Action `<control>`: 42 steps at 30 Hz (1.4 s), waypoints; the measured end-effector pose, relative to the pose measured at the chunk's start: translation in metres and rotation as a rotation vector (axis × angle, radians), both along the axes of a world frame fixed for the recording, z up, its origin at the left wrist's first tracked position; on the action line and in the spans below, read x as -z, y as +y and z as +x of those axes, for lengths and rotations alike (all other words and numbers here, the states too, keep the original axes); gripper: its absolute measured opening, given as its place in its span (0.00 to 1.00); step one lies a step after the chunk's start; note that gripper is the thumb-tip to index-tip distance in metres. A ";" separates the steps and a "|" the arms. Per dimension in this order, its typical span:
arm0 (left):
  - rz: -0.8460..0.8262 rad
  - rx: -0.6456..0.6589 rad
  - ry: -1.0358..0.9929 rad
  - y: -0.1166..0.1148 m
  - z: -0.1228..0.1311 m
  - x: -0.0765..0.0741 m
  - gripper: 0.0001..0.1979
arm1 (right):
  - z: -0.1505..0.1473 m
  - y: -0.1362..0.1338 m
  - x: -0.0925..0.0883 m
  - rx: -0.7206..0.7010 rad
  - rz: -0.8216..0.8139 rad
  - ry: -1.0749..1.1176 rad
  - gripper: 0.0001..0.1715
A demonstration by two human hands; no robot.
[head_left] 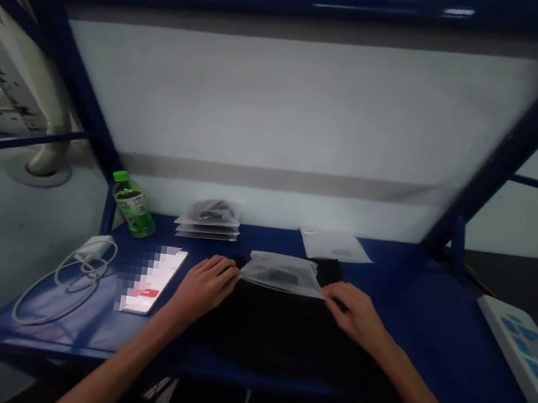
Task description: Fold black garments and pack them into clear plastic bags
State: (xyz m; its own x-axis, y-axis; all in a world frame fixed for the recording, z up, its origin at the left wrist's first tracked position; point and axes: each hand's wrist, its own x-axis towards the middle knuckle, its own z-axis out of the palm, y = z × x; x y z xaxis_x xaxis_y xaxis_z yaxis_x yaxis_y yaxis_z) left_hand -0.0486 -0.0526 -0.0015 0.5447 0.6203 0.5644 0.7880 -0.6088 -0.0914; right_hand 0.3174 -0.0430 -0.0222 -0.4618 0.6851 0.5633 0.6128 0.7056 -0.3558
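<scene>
Clear plastic bag (282,272) lies on a black folded cloth (277,328) on the blue table (413,313), long axis left-right; left hand (205,286) pinches its left end, right hand (356,315) its right, equally near

I'm seeing the phone (152,281) screen pixelated, the white panel (521,350) running off-frame right, and the plastic bag (282,272) contents blurring.

Left hand (206,284) and right hand (356,315) palm-down, fingertips seemingly in a pinch.
</scene>
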 end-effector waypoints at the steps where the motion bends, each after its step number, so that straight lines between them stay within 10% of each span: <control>1: -0.005 -0.026 -0.029 -0.002 0.004 -0.001 0.07 | -0.002 0.000 0.000 0.011 0.007 0.012 0.10; 9: -0.049 0.167 -0.133 -0.020 0.058 0.008 0.13 | -0.013 -0.001 0.001 0.038 0.065 0.072 0.09; 22: -0.231 0.083 -0.033 0.003 0.099 -0.003 0.30 | -0.017 0.001 0.003 -0.027 0.058 0.062 0.10; 29: -0.315 -0.055 0.121 0.028 0.115 0.011 0.15 | -0.013 0.002 0.007 -0.002 0.090 -0.079 0.11; 42: -0.163 0.021 0.206 -0.051 0.087 0.018 0.22 | -0.021 -0.005 0.005 0.070 0.184 -0.260 0.12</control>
